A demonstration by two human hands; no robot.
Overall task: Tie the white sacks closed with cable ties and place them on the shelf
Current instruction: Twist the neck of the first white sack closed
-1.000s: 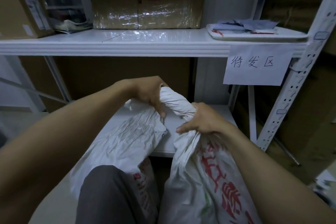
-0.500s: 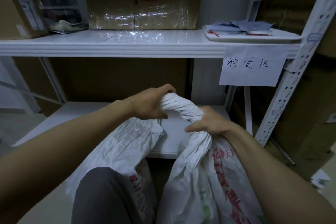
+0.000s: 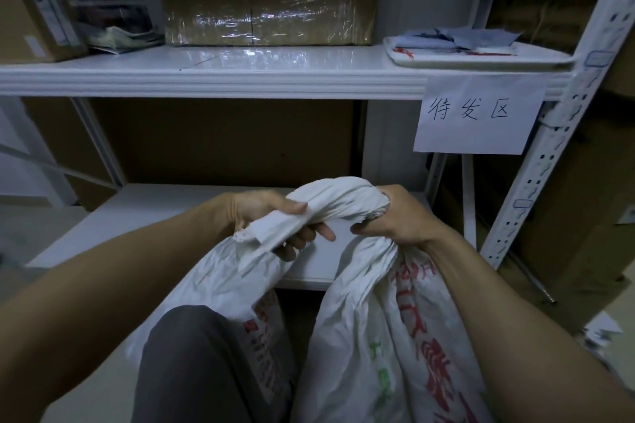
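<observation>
Sack (image 3: pixel 378 336): gripping its twisted neck at both ends, left hand (image 3: pixel 271 220) curling round the loose end, right hand (image 3: pixel 402 216) clenching just above the bulging body. Sitting just in front of the lower shelf (image 3: pixel 171 209), beside a second sack (image 3: pixel 223 278) and a knee (image 3: pixel 199 364).

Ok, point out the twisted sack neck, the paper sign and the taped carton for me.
twisted sack neck (image 3: pixel 338 197): head view, top of the twisted white fabric.
paper sign (image 3: pixel 477 115): head view, middle of the sheet, on the handwriting.
taped carton (image 3: pixel 268 14): head view, glossy taped front face.
</observation>
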